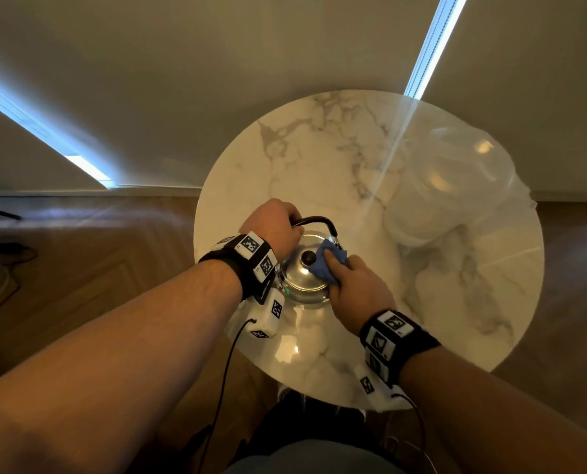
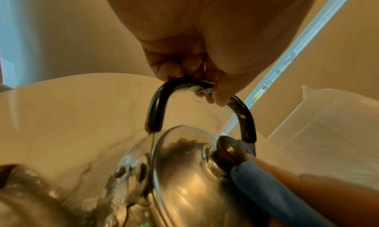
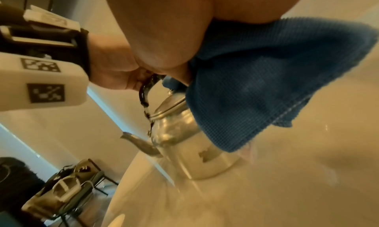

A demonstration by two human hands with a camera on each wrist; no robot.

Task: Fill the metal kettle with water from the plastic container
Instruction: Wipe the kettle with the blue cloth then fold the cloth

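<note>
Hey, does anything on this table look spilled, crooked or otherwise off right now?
No spill shows. The metal kettle stands upright with its lid on. The left hand grips its handle, and the right hand presses a blue cloth against it. The plastic container sits untouched.

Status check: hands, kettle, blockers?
Left hand grips kettle handle. Right hand presses cloth on it. Lid on. Container untouched.

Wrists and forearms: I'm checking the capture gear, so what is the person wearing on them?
Both forearms are bare, with no sleeves. The left wrist and right wrist each carry a black band set with white blocks printed with black square-pattern markers. A white marked camera box hangs below the left band, another below the right; a thin black cable trails from each.
</note>
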